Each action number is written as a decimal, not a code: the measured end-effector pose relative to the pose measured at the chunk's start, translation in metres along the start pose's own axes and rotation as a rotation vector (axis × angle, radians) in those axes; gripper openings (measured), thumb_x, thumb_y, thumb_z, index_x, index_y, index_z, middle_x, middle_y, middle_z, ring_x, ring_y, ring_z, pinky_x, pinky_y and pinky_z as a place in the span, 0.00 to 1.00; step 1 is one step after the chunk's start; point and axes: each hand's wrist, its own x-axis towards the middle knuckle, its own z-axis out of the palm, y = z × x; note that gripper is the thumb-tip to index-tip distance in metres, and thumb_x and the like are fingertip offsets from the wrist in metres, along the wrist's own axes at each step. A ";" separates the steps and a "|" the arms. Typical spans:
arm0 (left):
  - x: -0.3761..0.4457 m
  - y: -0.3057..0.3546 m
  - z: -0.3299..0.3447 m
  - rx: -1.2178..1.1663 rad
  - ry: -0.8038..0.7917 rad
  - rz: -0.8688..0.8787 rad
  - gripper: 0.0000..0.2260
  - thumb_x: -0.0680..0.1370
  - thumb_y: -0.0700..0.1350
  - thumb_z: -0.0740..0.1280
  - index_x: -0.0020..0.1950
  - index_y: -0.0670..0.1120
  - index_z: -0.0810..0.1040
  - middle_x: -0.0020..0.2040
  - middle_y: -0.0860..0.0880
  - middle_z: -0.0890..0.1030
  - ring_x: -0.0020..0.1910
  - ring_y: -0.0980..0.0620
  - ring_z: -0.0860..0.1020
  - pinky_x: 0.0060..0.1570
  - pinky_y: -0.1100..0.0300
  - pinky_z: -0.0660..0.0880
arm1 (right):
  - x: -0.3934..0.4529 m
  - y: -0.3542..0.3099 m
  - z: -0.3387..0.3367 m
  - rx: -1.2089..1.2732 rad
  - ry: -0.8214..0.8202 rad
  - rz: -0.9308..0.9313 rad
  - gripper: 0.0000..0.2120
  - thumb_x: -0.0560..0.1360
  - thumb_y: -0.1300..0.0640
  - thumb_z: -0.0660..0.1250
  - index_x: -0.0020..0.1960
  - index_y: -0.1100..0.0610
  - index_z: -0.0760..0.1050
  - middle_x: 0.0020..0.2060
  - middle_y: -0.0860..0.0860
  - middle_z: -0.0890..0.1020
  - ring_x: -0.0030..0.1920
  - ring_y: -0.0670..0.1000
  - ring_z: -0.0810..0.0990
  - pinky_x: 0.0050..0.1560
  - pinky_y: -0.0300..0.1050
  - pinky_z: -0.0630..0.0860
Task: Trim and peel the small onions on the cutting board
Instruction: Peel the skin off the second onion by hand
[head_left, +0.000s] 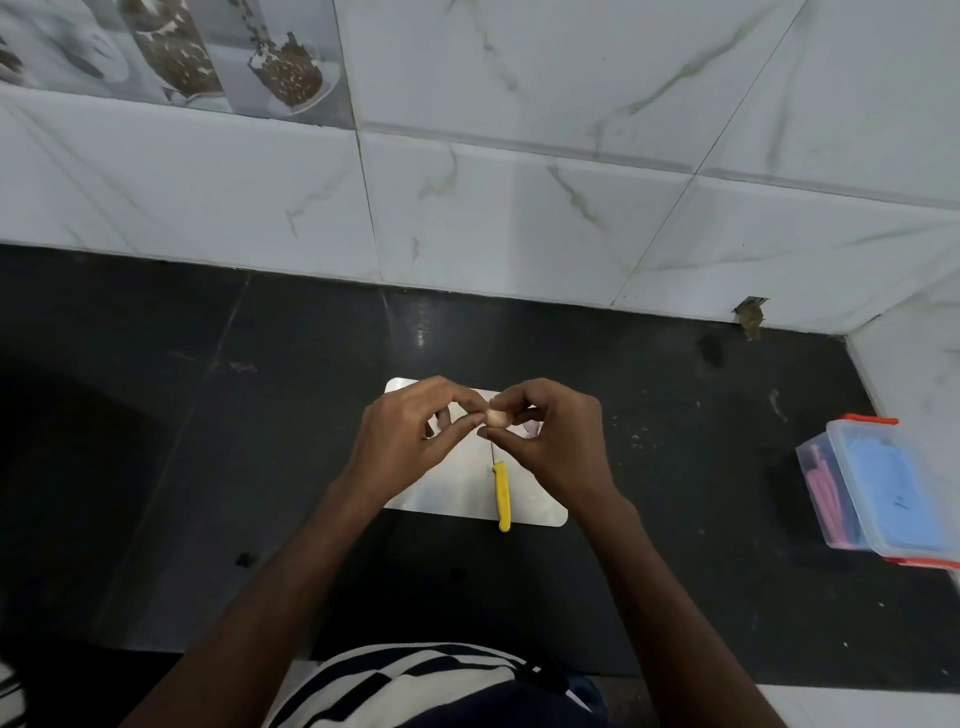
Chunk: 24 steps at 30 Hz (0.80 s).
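Both hands meet above the far half of a white cutting board (457, 499) that lies near the middle of a dark desk (208, 415). Between them is a small onion (495, 417), pale pinkish and rounded, held in the air just over the board. The left hand (410, 431) pinches it from the left with thumb and fingertips, the remaining fingers curled loosely under. The right hand (550, 436) pinches it from the right, its fingers bent inward and its thumb close to the onion's top; whether a strip of skin is caught under those fingers cannot be told.

On the board, partly hidden behind the right hand, a pale purplish scrap (533, 427) shows, too small to name with certainty. Behind the left hand's fingers something reddish (441, 415) sits on the board, also mostly hidden.

A knife with a yellow handle (502, 496) lies on the board's right part, handle toward the near edge and slightly overhanging it, thin blade pointing to the far edge, directly below the onion.

Near the right edge of the desk stands a clear plastic box (883, 493) with orange clips, holding blue and pink things. The far edge of the desk meets a wall of white marbled tiles (519, 208). At the near edge a striped black-and-white garment (415, 680) is visible.
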 end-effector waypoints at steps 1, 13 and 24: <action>0.002 -0.002 -0.002 -0.001 -0.024 0.007 0.05 0.81 0.56 0.75 0.54 0.57 0.86 0.47 0.60 0.85 0.38 0.56 0.81 0.33 0.62 0.78 | 0.001 0.000 -0.001 -0.010 -0.011 -0.021 0.13 0.67 0.56 0.86 0.48 0.56 0.87 0.43 0.48 0.88 0.43 0.46 0.85 0.46 0.42 0.84; 0.015 -0.006 -0.015 0.147 -0.304 0.058 0.03 0.84 0.52 0.68 0.52 0.60 0.76 0.45 0.60 0.80 0.41 0.57 0.80 0.40 0.58 0.78 | 0.007 0.003 -0.001 -0.156 -0.131 -0.063 0.12 0.69 0.52 0.85 0.49 0.54 0.88 0.43 0.47 0.87 0.43 0.45 0.83 0.45 0.45 0.83; 0.003 0.014 0.006 0.288 -0.096 -0.011 0.06 0.80 0.47 0.74 0.51 0.52 0.77 0.44 0.59 0.77 0.34 0.57 0.69 0.33 0.71 0.56 | -0.005 -0.001 0.010 -0.107 0.031 0.011 0.08 0.72 0.55 0.82 0.49 0.54 0.86 0.42 0.45 0.86 0.41 0.45 0.83 0.42 0.46 0.83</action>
